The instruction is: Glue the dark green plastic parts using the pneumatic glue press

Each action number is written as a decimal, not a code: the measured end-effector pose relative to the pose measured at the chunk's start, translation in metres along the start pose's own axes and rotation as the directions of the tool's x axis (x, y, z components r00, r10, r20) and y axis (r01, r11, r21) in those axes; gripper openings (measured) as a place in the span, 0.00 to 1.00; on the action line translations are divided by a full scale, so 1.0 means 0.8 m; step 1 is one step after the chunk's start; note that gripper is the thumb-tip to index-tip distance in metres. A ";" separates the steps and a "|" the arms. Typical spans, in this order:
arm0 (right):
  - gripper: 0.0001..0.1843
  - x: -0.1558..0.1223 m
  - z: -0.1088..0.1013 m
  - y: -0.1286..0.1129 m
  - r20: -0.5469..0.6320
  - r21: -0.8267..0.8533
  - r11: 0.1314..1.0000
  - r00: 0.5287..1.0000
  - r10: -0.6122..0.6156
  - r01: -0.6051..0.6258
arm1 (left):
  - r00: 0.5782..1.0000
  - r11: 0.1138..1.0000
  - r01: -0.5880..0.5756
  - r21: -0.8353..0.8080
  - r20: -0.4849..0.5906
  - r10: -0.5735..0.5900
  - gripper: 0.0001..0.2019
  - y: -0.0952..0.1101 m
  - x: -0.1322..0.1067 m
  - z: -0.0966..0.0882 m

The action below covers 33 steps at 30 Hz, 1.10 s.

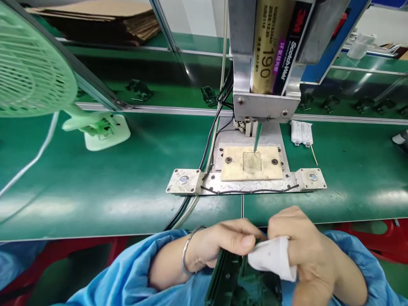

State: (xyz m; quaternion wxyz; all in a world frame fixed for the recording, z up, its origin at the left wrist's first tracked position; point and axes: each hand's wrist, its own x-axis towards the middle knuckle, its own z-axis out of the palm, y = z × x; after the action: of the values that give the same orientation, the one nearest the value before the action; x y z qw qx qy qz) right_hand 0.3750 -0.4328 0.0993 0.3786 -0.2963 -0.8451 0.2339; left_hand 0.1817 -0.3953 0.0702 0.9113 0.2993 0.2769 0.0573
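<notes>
At the table's front edge, over my lap, is a dark green-black plastic housing [244, 282], its lower end cut off by the picture. My left hand [228, 238] grips its upper left edge, thumb on top, a silver bangle on the wrist. Curled in from the right, my right hand [307, 250] wears a white finger cot [274, 257] on one digit, which presses on the housing's upper right. The hands nearly meet at the thumb and finger. Whatever lies under the covered digit is hidden.
Beyond my hands stands a glue dispenser with a needle [257, 138] above a cream fixture plate [226, 170], between two button blocks [184, 182]. Cables [208, 155] run down its left side. A green fan [35, 63] is at left, white packets [302, 132] at right, and several dark parts [139, 90] behind.
</notes>
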 end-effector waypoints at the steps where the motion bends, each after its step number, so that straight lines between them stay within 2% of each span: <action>1: 0.39 0.003 0.004 0.004 0.017 0.065 0.998 1.000 -0.011 0.010 | 1.000 1.000 0.011 0.012 -0.017 -0.011 0.28 -0.001 -0.001 0.002; 3: 0.38 0.000 0.009 0.012 0.006 0.213 0.977 1.000 0.014 -0.015 | 1.000 0.998 0.005 0.057 -0.012 -0.004 0.28 0.001 -0.003 0.005; 7: 0.37 -0.017 0.011 0.013 -0.020 0.242 0.969 0.998 0.060 -0.053 | 0.989 0.978 -0.098 0.183 0.124 0.076 0.30 0.012 -0.007 0.010; 9: 0.36 -0.022 0.012 0.010 -0.036 0.233 0.970 0.996 0.077 -0.067 | 0.981 0.973 -0.123 0.196 0.175 0.088 0.31 0.012 -0.008 0.008; 11: 0.35 -0.023 0.012 0.009 -0.074 0.203 0.976 0.993 0.096 -0.079 | 0.966 0.945 -0.236 0.228 0.161 0.202 0.31 0.006 -0.009 0.005; 12: 0.33 -0.023 0.011 0.008 -0.097 0.175 0.981 0.990 0.106 -0.088 | 0.935 0.884 -0.355 0.303 0.137 0.328 0.30 0.003 -0.010 0.003; 13: 0.31 -0.024 0.010 0.009 -0.131 0.136 0.986 0.985 0.111 -0.093 | 0.860 0.758 -0.497 0.422 0.122 0.496 0.28 -0.001 -0.010 0.002; 14: 0.29 -0.026 0.008 0.009 -0.174 0.089 0.991 0.978 0.117 -0.103 | 0.740 0.563 -0.605 0.563 0.136 0.659 0.28 -0.004 -0.011 0.002; 15: 0.26 -0.030 0.007 0.009 -0.227 0.039 0.991 0.965 0.130 -0.124 | 0.604 0.338 -0.644 0.686 0.184 0.776 0.30 -0.006 -0.011 0.002; 16: 0.24 -0.036 0.005 0.008 -0.284 -0.003 0.989 0.948 0.142 -0.149 | 0.496 0.145 -0.623 0.768 0.245 0.833 0.32 -0.007 -0.011 0.003; 17: 0.21 -0.043 0.003 0.006 -0.338 -0.030 0.984 0.928 0.156 -0.177 | 0.426 0.013 -0.585 0.811 0.294 0.855 0.35 -0.008 -0.011 0.005; 18: 0.20 -0.050 0.001 0.004 -0.386 -0.048 0.978 0.906 0.171 -0.205 | 0.391 -0.068 -0.551 0.832 0.329 0.860 0.36 -0.007 -0.011 0.007; 21: 0.16 -0.073 0.000 -0.007 -0.454 -0.081 0.960 0.867 0.204 -0.267 | 0.366 -0.157 -0.505 0.849 0.375 0.851 0.35 -0.005 -0.010 0.011; 23: 0.16 -0.080 0.000 -0.016 -0.440 -0.127 0.953 0.877 0.195 -0.275 | 0.358 -0.183 -0.490 0.852 0.388 0.849 0.35 -0.004 -0.009 0.011; 24: 0.16 -0.081 0.000 -0.019 -0.393 -0.162 0.951 0.901 0.183 -0.264 | 0.359 -0.188 -0.488 0.852 0.392 0.847 0.35 -0.004 -0.009 0.011; 26: 0.13 -0.075 0.000 -0.022 -0.215 -0.248 0.942 0.961 0.173 -0.225 | 0.368 -0.189 -0.488 0.852 0.398 0.840 0.35 -0.004 -0.008 0.010; 28: 0.04 -0.064 -0.001 -0.023 -0.048 -0.342 0.924 0.986 0.162 -0.168 | 0.369 -0.232 -0.471 0.851 0.429 0.825 0.34 -0.004 -0.007 0.009; 29: 0.08 -0.059 -0.001 -0.023 0.002 -0.379 0.914 0.987 0.158 -0.146 | 0.362 -0.262 -0.458 0.850 0.448 0.818 0.34 -0.004 -0.007 0.009; 31: 0.18 -0.051 0.000 -0.024 0.016 -0.400 0.908 0.989 0.147 -0.128 | 0.340 -0.313 -0.427 0.848 0.471 0.814 0.32 -0.005 -0.006 0.008; 33: 0.21 -0.050 0.000 -0.027 -0.006 -0.340 0.922 0.981 0.193 -0.183 | 0.329 -0.312 -0.408 0.858 0.458 0.826 0.31 -0.007 -0.006 0.008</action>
State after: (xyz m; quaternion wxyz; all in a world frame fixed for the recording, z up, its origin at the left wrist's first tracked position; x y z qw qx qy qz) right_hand 0.3897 -0.4755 0.0926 0.2860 -0.4335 -0.8455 0.1240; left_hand 0.1805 -0.4042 0.0734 0.2518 0.8506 0.1842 0.4233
